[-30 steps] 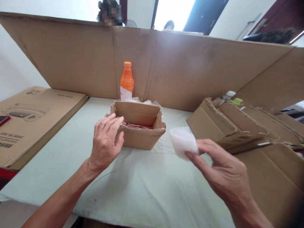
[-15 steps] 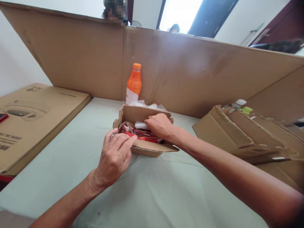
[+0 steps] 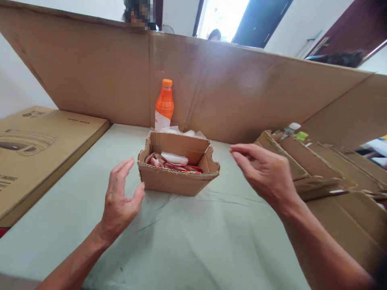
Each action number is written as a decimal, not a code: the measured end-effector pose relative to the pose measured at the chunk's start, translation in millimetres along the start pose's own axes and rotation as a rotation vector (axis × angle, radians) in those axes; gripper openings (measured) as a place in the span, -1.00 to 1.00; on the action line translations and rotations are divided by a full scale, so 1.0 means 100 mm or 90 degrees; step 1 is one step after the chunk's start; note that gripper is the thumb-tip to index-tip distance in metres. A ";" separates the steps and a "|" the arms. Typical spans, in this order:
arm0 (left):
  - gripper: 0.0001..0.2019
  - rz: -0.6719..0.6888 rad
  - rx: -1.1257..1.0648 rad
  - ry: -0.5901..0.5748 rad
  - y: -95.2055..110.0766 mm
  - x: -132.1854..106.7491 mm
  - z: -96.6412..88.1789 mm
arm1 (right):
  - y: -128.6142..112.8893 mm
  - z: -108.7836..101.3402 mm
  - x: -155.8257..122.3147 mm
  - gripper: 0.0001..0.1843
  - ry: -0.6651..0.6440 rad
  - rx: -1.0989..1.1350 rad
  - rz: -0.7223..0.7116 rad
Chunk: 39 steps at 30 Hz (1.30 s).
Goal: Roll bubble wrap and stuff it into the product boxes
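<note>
A small cardboard box with its top open stands on the pale green cloth in the middle of the head view. Inside lie red packets and a white plastic roll; the front wall hides their lower parts. Just left of the box is my left hand, empty, thumb and fingers apart, near the box's left corner. My right hand hovers to the right of the box, away from it, fingers bent forward with a gap to the thumb and nothing visible in it.
An orange bottle and clear plastic wrapping stand behind the box. A flat printed carton lies at left. At right a larger carton holds bottles. A tall cardboard panel runs across the back, with people beyond it.
My right hand has come out of the box and moved right. My left hand has let go of the box's left front edge and drawn back to the left, opening.
</note>
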<state>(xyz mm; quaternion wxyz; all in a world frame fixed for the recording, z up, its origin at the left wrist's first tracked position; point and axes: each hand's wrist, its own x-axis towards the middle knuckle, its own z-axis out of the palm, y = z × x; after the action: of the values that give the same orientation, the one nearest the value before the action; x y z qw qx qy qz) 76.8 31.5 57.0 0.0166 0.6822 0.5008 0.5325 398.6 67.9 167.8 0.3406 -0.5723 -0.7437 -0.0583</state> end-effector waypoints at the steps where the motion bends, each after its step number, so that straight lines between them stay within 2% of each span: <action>1: -0.38 -0.068 -0.028 -0.030 -0.07 -0.04 0.01 | 0.09 -0.03 -0.16 -0.78 0.022 0.033 0.043; 3: -0.38 -0.195 -0.103 -0.085 -0.21 -0.12 0.05 | 0.22 0.06 -0.49 -0.73 -0.011 0.088 0.123; 6: -0.34 -0.302 -0.211 -0.115 -0.35 -0.16 0.14 | 0.19 0.45 -0.82 -0.51 -0.156 0.178 0.183; 8: -0.35 -0.336 -0.270 -0.126 -0.36 -0.13 0.22 | 0.08 0.71 -0.88 -0.44 -0.221 0.225 0.186; 10: -0.39 -0.360 -0.299 -0.126 -0.30 -0.08 0.31 | -0.02 0.85 -0.86 -0.45 -0.235 0.248 0.188; 13: -0.41 -0.356 -0.304 -0.117 -0.12 -0.07 0.46 | 0.00 0.78 -0.89 -0.51 -0.194 0.248 0.223; 17: -0.42 -0.266 -0.336 -0.180 0.21 -0.31 0.62 | 0.25 0.45 -1.27 -0.55 -0.120 0.211 0.286; 19: -0.43 -0.219 -0.336 -0.222 0.35 -0.48 0.59 | 0.33 0.32 -1.48 -0.52 -0.087 0.214 0.321; 21: -0.43 -0.180 -0.317 -0.249 0.40 -0.65 0.48 | 0.35 0.29 -1.60 -0.50 -0.072 0.246 0.348; 23: -0.44 -0.140 -0.281 -0.256 0.35 -0.76 0.31 | 0.32 0.37 -1.60 -0.49 -0.078 0.304 0.352; 25: -0.41 -0.111 -0.237 -0.250 0.20 -0.81 0.14 | 0.25 0.53 -1.50 -0.45 -0.088 0.387 0.335; 28: -0.11 -0.117 -0.203 -0.241 -0.12 -0.78 -0.02 | 0.12 0.83 -1.32 -0.33 -0.081 0.502 0.316; 31: 0.16 -0.153 -0.239 -0.263 -0.39 -0.71 -0.01 | 0.00 1.07 -1.24 -0.31 -0.065 0.539 0.328; 35: 0.28 -0.171 -0.312 -0.301 -0.49 -0.71 0.05 | -0.07 1.24 -1.25 -0.29 -0.083 0.527 0.321; 39: 0.25 -0.190 -0.249 -0.211 -0.52 -0.81 -0.05 | -0.20 1.45 -1.12 -0.24 -0.123 0.527 0.294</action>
<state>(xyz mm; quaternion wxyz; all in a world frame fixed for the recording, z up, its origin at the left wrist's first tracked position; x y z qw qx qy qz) 44.4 -2.0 -27.8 0.3072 0.6623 0.4743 0.4920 329.9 39.6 -0.8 0.4732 -0.5414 -0.5862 0.3732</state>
